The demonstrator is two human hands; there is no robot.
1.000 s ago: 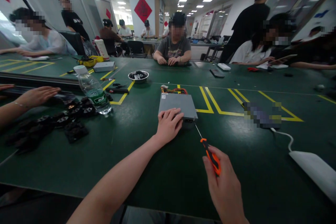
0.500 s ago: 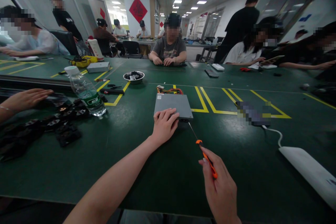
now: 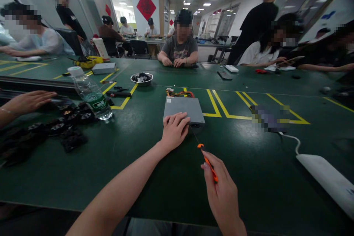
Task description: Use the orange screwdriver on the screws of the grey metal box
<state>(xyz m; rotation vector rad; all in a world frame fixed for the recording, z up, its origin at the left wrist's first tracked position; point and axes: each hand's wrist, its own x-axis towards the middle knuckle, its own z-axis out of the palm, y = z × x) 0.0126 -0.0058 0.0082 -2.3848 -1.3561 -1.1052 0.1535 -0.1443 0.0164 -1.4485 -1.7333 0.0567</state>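
A flat grey metal box (image 3: 184,108) with coloured wires (image 3: 178,93) at its far end lies on the green table (image 3: 155,166). My left hand (image 3: 174,131) rests on the box's near left corner, fingers curled over the edge and pressing on it. My right hand (image 3: 222,193) is closed round an orange-handled screwdriver (image 3: 207,160). Its thin shaft points up and left, with the tip at the box's near edge beside my left fingers.
A water bottle (image 3: 91,94) and several black fans (image 3: 66,127) sit at left, where another person's hand (image 3: 26,101) rests. A metal bowl (image 3: 141,78) stands behind. A white block (image 3: 328,180) with cable lies at right. People sit across the table.
My right hand and the screwdriver have shifted left, so the tip now meets the box's near edge closer to my left hand. My left hand has stayed on the box.
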